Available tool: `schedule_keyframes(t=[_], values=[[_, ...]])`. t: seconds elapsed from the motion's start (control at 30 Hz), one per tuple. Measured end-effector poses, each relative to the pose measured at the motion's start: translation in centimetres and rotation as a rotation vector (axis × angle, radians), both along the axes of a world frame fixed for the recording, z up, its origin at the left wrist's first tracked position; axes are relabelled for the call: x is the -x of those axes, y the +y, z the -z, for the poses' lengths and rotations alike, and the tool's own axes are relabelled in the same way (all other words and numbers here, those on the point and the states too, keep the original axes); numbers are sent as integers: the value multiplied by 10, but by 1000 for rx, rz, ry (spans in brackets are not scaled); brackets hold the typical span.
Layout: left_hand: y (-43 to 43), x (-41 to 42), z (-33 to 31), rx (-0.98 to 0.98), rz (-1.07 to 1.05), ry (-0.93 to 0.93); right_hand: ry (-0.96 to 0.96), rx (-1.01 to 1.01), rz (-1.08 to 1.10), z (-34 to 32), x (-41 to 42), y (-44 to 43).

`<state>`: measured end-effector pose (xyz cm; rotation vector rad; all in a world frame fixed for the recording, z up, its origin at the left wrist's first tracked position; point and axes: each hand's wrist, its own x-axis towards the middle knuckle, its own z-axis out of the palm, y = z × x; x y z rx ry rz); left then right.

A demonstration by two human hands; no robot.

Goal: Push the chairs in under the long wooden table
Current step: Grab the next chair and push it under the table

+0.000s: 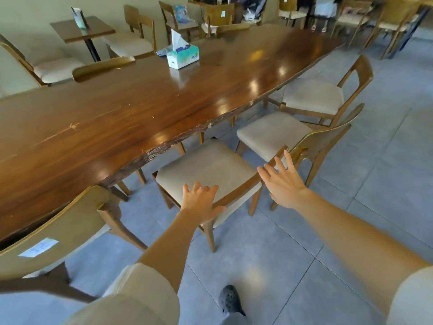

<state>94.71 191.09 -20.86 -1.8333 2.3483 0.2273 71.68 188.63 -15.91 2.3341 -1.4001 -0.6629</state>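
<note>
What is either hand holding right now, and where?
Left hand rests on the top rail of the nearest chair's backrest, fingers open. Right hand is spread near it, gripping nothing.

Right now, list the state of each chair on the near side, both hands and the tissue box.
Nearest chair: pushed in.
Second chair: pulled out.
Third chair: pulled out.
Fourth chair: pulled out, angled.
Left hand: open, on second chair's backrest.
Right hand: open, fingers spread.
Tissue box: open, tissue protruding.

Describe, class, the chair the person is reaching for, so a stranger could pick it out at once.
Find the long wooden table and follow its near edge. Several beige-cushioned chairs stand there; take the chair turned sideways, its seat wholly clear of the table. It alone has the left hand on its backrest, with the right hand open over it.
</note>
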Motion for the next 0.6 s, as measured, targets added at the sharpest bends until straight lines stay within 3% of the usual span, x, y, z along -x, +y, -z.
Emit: schedule_keyframes(t=[0.37,0.6], values=[[-58,64,43,-149,-52,32,54,-120,-34,42,58,-85],[-71,89,72,-277,-225,58,48,-233,-107,76,74,-141]])
